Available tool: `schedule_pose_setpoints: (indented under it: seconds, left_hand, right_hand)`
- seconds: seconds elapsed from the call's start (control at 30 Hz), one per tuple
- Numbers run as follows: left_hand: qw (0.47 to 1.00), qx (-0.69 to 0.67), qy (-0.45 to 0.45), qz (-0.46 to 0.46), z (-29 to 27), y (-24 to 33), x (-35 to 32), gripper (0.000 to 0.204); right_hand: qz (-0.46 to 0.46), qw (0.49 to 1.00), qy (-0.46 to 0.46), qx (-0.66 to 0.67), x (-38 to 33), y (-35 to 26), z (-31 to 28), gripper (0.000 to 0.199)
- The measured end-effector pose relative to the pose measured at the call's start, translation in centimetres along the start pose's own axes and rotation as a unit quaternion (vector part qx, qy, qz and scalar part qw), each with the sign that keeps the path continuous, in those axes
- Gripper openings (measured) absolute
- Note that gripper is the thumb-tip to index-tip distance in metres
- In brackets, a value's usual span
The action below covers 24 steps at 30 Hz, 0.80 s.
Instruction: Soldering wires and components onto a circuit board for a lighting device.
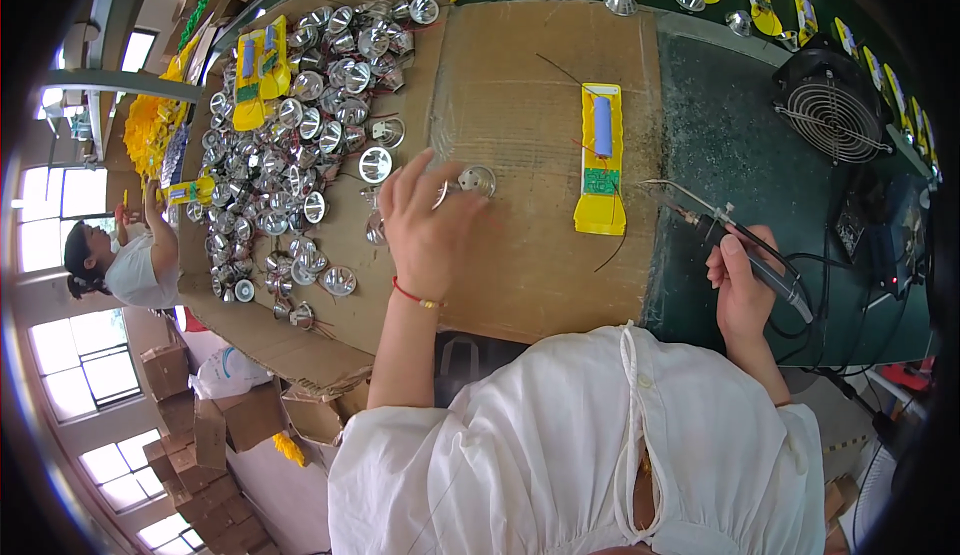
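My left hand (425, 225), a red cord at its wrist, hovers over the cardboard by the edge of a heap of silver reflector cups (310, 105). Its thumb and index finger are smeared by motion. Right at those fingertips is one reflector cup (476, 181); I cannot tell whether they grip it. My right hand (745, 280) is closed round a dark-handled soldering iron (768, 277), whose thin tip and feed tube point left. Between the hands lies a yellow plastic housing (600, 217) with a blue cylindrical battery (602, 127), a green circuit board (600, 181) and loose wires.
Two yellow housings (258, 75) lie on the reflector heap. More housings (760, 0) line the bench's far and right edges, some with reflectors. A round fan (835, 115) stands at right near black cables (825, 285). Another person (140, 265) works at far left.
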State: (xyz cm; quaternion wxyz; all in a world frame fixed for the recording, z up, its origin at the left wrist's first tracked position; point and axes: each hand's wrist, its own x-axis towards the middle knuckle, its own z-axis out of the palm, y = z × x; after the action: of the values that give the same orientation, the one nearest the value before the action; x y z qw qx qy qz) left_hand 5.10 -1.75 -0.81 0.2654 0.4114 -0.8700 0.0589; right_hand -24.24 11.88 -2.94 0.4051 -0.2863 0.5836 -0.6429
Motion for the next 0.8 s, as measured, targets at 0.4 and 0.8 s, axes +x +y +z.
schedule_pose_setpoints:
  seconds: [0.4, 0.8]
  left_hand:
    - [0.915, -0.282, -0.12, -0.261, 3.2, 7.9, 1.6, 0.009]
    - [0.961, -0.221, -0.071, -0.152, 4.9, 8.1, 1.8, 0.008]
  right_hand:
    - [-0.025, 0.998, -0.042, -0.037, -0.4, 0.0, 1.3, 0.016]
    - [-0.03, 0.995, -0.079, -0.06, 0.7, 0.5, 2.9, 0.013]
